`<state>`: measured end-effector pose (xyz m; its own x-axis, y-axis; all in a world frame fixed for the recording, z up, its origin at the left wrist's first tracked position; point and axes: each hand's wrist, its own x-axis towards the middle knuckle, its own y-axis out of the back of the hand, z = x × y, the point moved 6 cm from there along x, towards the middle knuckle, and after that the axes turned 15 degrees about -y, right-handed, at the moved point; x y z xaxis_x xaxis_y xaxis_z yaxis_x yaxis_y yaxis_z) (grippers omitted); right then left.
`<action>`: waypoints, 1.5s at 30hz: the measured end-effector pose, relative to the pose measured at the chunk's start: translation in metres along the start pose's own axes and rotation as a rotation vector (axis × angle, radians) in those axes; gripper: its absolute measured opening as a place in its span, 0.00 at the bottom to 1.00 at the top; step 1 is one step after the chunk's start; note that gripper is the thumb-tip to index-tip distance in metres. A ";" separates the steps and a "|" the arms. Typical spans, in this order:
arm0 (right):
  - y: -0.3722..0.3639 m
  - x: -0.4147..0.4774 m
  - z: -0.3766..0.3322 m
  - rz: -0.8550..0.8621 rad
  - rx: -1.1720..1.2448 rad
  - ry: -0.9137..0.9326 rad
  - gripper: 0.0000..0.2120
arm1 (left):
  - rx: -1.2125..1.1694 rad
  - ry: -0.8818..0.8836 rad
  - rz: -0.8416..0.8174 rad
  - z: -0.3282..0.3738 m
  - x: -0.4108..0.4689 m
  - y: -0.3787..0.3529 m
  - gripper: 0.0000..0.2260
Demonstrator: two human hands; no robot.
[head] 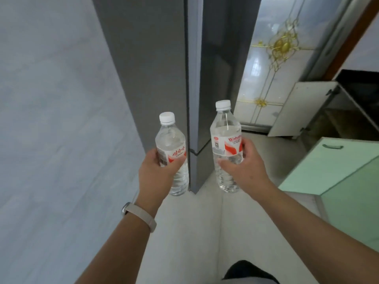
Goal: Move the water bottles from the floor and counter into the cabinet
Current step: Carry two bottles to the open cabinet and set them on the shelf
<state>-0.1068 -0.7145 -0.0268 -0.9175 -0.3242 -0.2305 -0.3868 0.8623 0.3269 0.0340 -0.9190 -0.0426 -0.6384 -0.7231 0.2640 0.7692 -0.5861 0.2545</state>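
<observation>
I hold two clear water bottles upright in front of me, each with a white cap and a red-and-white label. My left hand grips the left bottle around its label. My right hand grips the right bottle around its middle, slightly higher. At the right stands a lower cabinet with its white door swung open; its dim inside is partly visible.
A tall grey refrigerator fills the middle, right behind the bottles. A pale wall runs along the left. A green cabinet door stands open at the right. A glass door with gold ornament lies beyond. Light floor tiles lie below.
</observation>
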 end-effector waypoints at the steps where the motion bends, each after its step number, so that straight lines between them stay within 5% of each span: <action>1: 0.009 0.003 0.003 0.026 0.006 -0.014 0.28 | -0.021 -0.007 -0.029 0.002 0.005 -0.013 0.14; 22: 0.230 0.257 0.074 0.137 0.194 -0.173 0.28 | -0.001 -0.028 -0.303 0.038 0.138 -0.357 0.15; 45: 0.378 0.439 0.089 0.569 0.182 -0.329 0.27 | -0.206 -0.120 -0.622 0.046 0.297 -0.631 0.13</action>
<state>-0.6477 -0.4969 -0.0858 -0.8863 0.3094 -0.3446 0.1957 0.9246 0.3269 -0.6428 -0.7471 -0.0818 -0.9546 -0.1893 0.2300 0.2392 -0.9473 0.2133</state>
